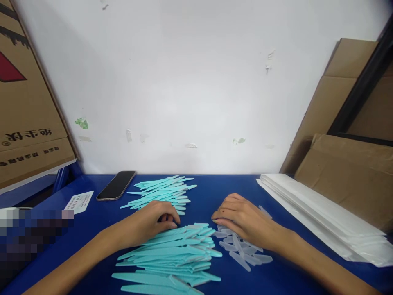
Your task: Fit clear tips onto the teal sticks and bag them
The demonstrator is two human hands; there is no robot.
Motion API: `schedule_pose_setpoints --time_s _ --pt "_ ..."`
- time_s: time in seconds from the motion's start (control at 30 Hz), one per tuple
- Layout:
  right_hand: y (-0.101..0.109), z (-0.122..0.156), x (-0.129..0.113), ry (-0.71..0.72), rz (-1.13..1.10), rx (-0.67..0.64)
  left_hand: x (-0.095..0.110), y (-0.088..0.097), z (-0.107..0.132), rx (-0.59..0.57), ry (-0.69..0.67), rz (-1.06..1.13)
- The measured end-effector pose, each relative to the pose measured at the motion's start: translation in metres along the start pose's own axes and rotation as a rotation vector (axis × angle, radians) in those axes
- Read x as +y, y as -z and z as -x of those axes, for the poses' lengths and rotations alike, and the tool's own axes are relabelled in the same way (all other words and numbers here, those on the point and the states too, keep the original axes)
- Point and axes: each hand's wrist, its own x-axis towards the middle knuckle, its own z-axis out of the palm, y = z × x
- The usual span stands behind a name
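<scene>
My left hand (152, 223) rests palm down on the blue table (211, 192), fingers curled against the upper edge of a large near pile of turquoise plastic blades (178, 256). Its fingertips press together at the pile's top; what they grip is hidden. My right hand (241, 219) lies over a small heap of clear translucent plastic pieces (241, 252), fingers bent down onto them. A second, neater pile of turquoise blades (162, 192) lies farther back, just beyond the left hand.
A black phone (116, 185) and a white card (79, 202) lie at the back left. A stack of white plastic sleeves (322, 217) runs along the right edge, beside cardboard boxes (346, 172). Another cardboard box (27, 102) leans at the left. A white wall closes the back.
</scene>
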Motion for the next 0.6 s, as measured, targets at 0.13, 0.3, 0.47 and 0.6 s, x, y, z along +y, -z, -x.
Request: schedule_pose_setpoints --time_s 0.13,0.3,0.47,0.6 --pt "0.001 -0.002 -0.010 -0.005 -0.078 -0.059 0.004 0.002 -0.001 -0.023 0.007 0.044" --pt "0.004 0.000 -0.017 -0.031 -0.117 -0.174 0.005 0.002 -0.001 -0.031 0.004 0.044" --pt "0.004 0.002 -0.016 -0.067 -0.038 -0.234 0.008 0.002 0.000 -0.001 0.008 0.017" --pt "-0.002 0.002 -0.008 -0.084 0.001 -0.193 0.005 -0.001 0.000 0.026 0.020 -0.020"
